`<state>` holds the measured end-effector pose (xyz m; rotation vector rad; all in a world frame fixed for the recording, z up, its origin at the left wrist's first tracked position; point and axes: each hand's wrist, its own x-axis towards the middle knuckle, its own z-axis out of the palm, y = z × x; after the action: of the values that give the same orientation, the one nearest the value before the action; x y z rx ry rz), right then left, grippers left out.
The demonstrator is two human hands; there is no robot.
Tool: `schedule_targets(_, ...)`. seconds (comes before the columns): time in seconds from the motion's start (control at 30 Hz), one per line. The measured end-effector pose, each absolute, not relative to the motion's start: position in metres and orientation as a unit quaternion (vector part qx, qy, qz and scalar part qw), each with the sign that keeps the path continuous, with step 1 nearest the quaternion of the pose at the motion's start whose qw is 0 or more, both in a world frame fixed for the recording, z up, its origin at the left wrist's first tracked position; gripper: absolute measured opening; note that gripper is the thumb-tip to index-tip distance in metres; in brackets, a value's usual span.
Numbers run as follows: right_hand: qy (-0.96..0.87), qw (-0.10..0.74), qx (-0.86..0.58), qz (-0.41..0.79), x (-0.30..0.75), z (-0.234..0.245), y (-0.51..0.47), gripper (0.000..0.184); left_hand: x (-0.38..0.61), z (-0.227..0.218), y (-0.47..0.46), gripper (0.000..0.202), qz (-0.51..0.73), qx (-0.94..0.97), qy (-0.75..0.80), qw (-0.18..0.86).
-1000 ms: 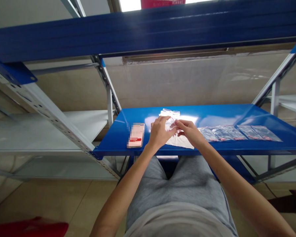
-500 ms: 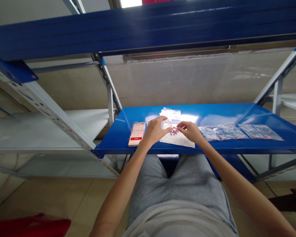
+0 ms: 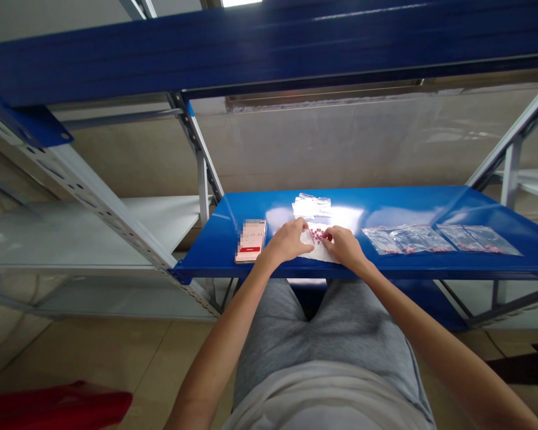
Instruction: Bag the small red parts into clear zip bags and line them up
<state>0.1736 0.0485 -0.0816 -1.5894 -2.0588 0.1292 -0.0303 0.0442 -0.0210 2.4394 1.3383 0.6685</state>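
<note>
On the blue steel shelf [image 3: 412, 209] lies a white paper sheet [image 3: 319, 253], with a small cluster of red beads [image 3: 317, 235] on it. My left hand [image 3: 289, 240] rests at the sheet's left side, fingertips beside the beads. My right hand [image 3: 345, 246] comes in from the right, fingertips also at the beads. Whether either hand pinches anything is hidden by the fingers. Behind the sheet lies a stack of transparent plastic bags [image 3: 311, 206], which neither hand touches.
To the right lie several sealed plastic bags [image 3: 407, 239] holding red beads. A phone [image 3: 251, 240] with a pixelated screen lies left of my left hand. White metal uprights frame the shelf, and a red object [image 3: 54, 407] lies on the floor at lower left.
One second ago my hands held a small transparent bag up over the sheet. Now the red beads lie on the sheet, and my fingertips are down beside them.
</note>
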Motion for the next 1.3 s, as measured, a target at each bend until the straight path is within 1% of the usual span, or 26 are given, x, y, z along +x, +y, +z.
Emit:
schedule_targets(0.13,-0.763,0.268,-0.586,0.049,0.174,-0.080,0.050,0.013,-0.030,-0.020,0.043,0.057,0.222,0.839,0.466,0.173)
schedule_targets(0.2,-0.759,0.282,-0.584,0.055,0.177,-0.076,0.050,0.013,-0.030,-0.018,0.042,0.061,0.219,0.838,0.464,0.186)
schedule_targets(0.3,-0.740,0.331,-0.580,0.075,0.182,-0.063,0.049,0.013,-0.030,-0.012,0.040,0.054,0.205,0.840,0.457,0.209)
schedule_targets(0.4,-0.726,0.378,-0.559,0.134,0.182,-0.048,0.045,0.013,-0.030,-0.007,0.039,0.052,0.203,0.834,0.458,0.231)
schedule_targets(0.57,-0.735,0.400,-0.477,0.270,0.169,-0.035,0.035,0.025,-0.030,-0.004,0.039,0.050,0.210,0.821,0.460,0.265)
schedule_targets(0.67,-0.729,0.415,-0.453,0.302,0.167,-0.035,0.034,0.030,-0.031,-0.006,0.042,0.049,0.221,0.814,0.452,0.290)
schedule_targets(0.73,-0.720,0.427,-0.464,0.289,0.170,-0.038,0.037,0.029,-0.032,-0.009,0.044,0.052,0.238,0.801,0.457,0.305)
schedule_targets(0.8,-0.716,0.426,-0.494,0.247,0.174,-0.042,0.041,0.025,-0.034,-0.012,0.046,0.054,0.255,0.788,0.461,0.318)
schedule_targets(0.93,-0.738,0.365,-0.547,0.153,0.177,-0.057,0.046,0.015,-0.036,-0.014,0.047,0.053,0.266,0.776,0.468,0.328)
schedule_targets(1.07,-0.772,0.303,-0.551,0.096,0.171,-0.072,0.047,0.012,-0.039,-0.011,0.046,0.049,0.265,0.768,0.482,0.327)
schedule_targets(1.17,-0.781,0.279,-0.553,0.075,0.168,-0.079,0.047,0.011,-0.041,-0.009,0.046,0.049,0.273,0.767,0.485,0.320)
schedule_targets(1.3,-0.784,0.265,-0.557,0.067,0.167,-0.083,0.048,0.012,-0.041,-0.007,0.048,0.049,0.278,0.770,0.484,0.310)
